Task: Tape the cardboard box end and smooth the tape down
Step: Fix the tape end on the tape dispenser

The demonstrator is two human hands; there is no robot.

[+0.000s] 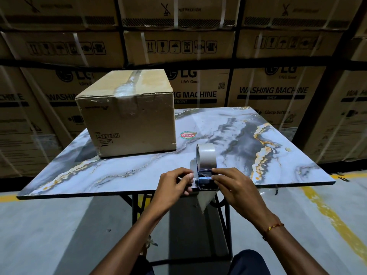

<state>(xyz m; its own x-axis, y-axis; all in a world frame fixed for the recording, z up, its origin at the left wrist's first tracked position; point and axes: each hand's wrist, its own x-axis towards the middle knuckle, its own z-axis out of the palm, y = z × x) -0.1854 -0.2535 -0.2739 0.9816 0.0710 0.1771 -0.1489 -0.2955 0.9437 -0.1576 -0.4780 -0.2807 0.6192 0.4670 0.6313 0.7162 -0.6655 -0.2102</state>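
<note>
A brown cardboard box (129,116) stands on the left rear of the marble-patterned table (238,135). Clear tape runs along its top seam and down over its near end. A tape dispenser (205,167) with a pale tape roll stands at the table's front edge. My left hand (174,181) pinches its left side and my right hand (230,183) pinches its right side at the metal cutter. A loose strip of tape (205,201) hangs down below the table edge between my hands.
Stacked washing machine cartons (268,92) wall off the back and both sides. A round red sticker (187,135) lies on the table beside the box. The table rests on a black metal frame (135,205). Yellow floor lines (335,217) run on the grey floor to the right.
</note>
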